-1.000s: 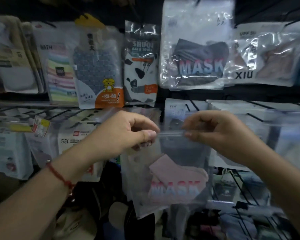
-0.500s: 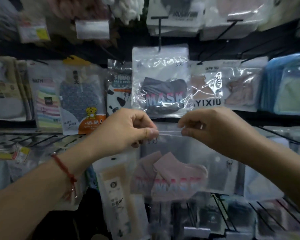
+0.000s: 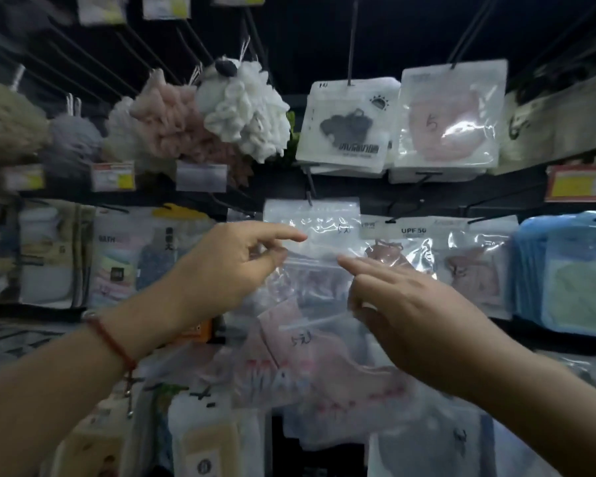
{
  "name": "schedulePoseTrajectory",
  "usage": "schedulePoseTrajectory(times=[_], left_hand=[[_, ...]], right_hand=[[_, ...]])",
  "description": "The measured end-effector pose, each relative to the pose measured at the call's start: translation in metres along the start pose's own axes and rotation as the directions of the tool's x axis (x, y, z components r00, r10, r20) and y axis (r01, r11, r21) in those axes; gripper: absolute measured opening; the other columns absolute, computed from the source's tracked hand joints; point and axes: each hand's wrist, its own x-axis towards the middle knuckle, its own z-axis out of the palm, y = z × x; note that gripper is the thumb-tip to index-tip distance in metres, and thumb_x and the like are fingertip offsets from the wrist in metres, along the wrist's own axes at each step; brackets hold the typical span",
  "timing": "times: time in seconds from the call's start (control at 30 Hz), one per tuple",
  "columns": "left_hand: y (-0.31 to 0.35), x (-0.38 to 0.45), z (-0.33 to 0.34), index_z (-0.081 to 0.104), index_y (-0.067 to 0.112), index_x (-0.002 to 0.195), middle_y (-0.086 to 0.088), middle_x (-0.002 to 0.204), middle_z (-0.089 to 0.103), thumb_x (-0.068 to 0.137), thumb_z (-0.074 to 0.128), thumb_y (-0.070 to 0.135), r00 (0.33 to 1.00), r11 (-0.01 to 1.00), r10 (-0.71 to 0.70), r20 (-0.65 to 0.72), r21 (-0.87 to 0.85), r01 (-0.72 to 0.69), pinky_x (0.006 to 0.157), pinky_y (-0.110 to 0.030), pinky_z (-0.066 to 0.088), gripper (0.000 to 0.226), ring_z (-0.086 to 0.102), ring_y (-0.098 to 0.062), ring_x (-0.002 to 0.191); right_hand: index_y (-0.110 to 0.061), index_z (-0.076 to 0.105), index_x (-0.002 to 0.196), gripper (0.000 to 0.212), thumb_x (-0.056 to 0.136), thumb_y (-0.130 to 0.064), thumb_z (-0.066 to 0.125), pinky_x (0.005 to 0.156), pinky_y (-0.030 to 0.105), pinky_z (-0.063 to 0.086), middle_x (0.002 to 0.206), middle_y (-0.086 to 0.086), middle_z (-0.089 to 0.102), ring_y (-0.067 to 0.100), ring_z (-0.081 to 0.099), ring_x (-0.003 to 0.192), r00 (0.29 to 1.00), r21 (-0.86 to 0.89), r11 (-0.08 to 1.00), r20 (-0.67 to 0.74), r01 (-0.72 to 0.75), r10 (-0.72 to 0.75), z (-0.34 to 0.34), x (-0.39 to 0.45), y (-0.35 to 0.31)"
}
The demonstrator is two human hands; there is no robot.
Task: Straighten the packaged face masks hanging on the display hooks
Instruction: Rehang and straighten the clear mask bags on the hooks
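The display wall (image 3: 289, 187) fills my view, rows of hooks carrying bath puffs (image 3: 245, 108) up top and bagged goods below. Straight ahead, on its hook (image 3: 309, 192), hangs one clear mask packet (image 3: 327, 228); lower, between my hands, is the pink mask packet (image 3: 324, 359) I am handling, its printed lettering blurred.

That packet looks to me near weightless, a floppy glossy film sleeve with soft cloth inside. I judge it will slip and crumple if squeezed mid-body, so the stiffer zip-seal strip along the top, near the hang hole, is the place to hold.

My left hand (image 3: 227, 270) pinches the packet's top left edge between thumb and forefinger. My right hand (image 3: 403, 311) lies over the packet's right side, forefinger stretched toward the strip, other fingers loosely curled; whether it truly grips the film I cannot tell. A red cord bracelet (image 3: 112, 342) circles my left wrist.
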Motion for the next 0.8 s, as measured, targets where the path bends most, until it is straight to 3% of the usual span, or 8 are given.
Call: schedulePoseTrajectory(times=[0.1,0.17,0.3,0.43,0.53,0.63,0.8], left_hand=[[0.0,0.015,0.0,0.074,0.029,0.115,0.026,0.086,0.062,0.096,0.063,0.014,0.986,0.977,0.159,-0.042,0.151,-0.151,0.067,-0.009,0.041,0.026,0.063,0.002,0.08],[-0.004,0.023,0.001,0.074,0.027,0.116,0.023,0.084,0.06,0.096,0.063,0.014,0.971,0.947,0.234,-0.049,0.238,-0.216,0.066,-0.013,0.041,0.026,0.061,-0.002,0.076],[-0.013,0.036,0.002,0.073,0.027,0.116,0.025,0.081,0.054,0.097,0.06,0.016,0.944,0.906,0.322,-0.07,0.311,-0.286,0.064,-0.016,0.042,0.026,0.056,0.002,0.075],[-0.026,0.053,0.003,0.073,0.026,0.118,0.022,0.084,0.056,0.096,0.056,0.021,0.935,0.892,0.342,-0.097,0.345,-0.291,0.063,-0.019,0.044,0.028,0.056,0.001,0.073],[-0.035,0.067,0.003,0.073,0.025,0.119,0.019,0.087,0.06,0.097,0.059,0.015,0.934,0.903,0.339,-0.111,0.318,-0.289,0.066,-0.023,0.049,0.027,0.06,-0.002,0.077],[-0.045,0.085,0.003,0.073,0.026,0.118,0.022,0.085,0.058,0.098,0.059,0.016,0.935,0.909,0.339,-0.103,0.291,-0.297,0.068,-0.018,0.046,0.027,0.059,-0.001,0.077],[-0.068,0.106,0.007,0.074,0.027,0.116,0.02,0.089,0.063,0.097,0.059,0.017,0.932,0.934,0.33,-0.153,0.2,-0.298,0.072,-0.026,0.053,0.027,0.062,-0.001,0.08]], right_hand=[[-0.023,0.043,0.093,0.016,0.099,-0.008,0.044,0.112,0.021,0.019,0.162,0.001,0.016,0.014,0.02,0.148,0.996,0.014,0.997,0.055,0.073,-0.074,0.007,0.013,0.003],[-0.024,0.035,0.095,0.019,0.101,-0.006,0.035,0.11,0.016,0.003,0.163,0.001,0.001,0.013,0.007,0.15,0.993,0.0,0.998,0.095,0.069,-0.068,0.009,0.019,0.007],[-0.025,0.028,0.096,0.02,0.101,-0.006,0.032,0.099,0.008,-0.02,0.163,0.004,-0.01,0.015,-0.007,0.15,0.992,-0.039,0.997,0.115,0.062,-0.057,0.009,0.032,0.016],[-0.022,0.037,0.096,0.013,0.102,-0.012,0.034,0.104,0.013,-0.017,0.162,0.005,-0.014,0.012,-0.018,0.146,0.992,-0.064,0.996,0.115,0.068,-0.061,0.014,0.049,0.029],[-0.021,0.04,0.094,0.011,0.102,-0.013,0.037,0.121,0.027,0.0,0.163,0.008,-0.012,0.02,-0.013,0.15,0.992,-0.072,0.996,0.112,0.058,-0.05,0.022,0.061,0.036],[-0.022,0.04,0.091,0.012,0.102,-0.017,0.037,0.122,0.038,0.012,0.162,0.006,-0.011,0.02,-0.013,0.149,0.992,-0.065,0.998,0.13,0.003,0.006,0.029,0.074,0.037],[-0.023,0.044,0.093,0.016,0.105,-0.027,0.033,0.119,0.025,-0.001,0.158,-0.002,-0.019,0.012,-0.02,0.146,0.991,-0.069,0.996,0.122,-0.056,0.064,0.036,0.092,0.039]])
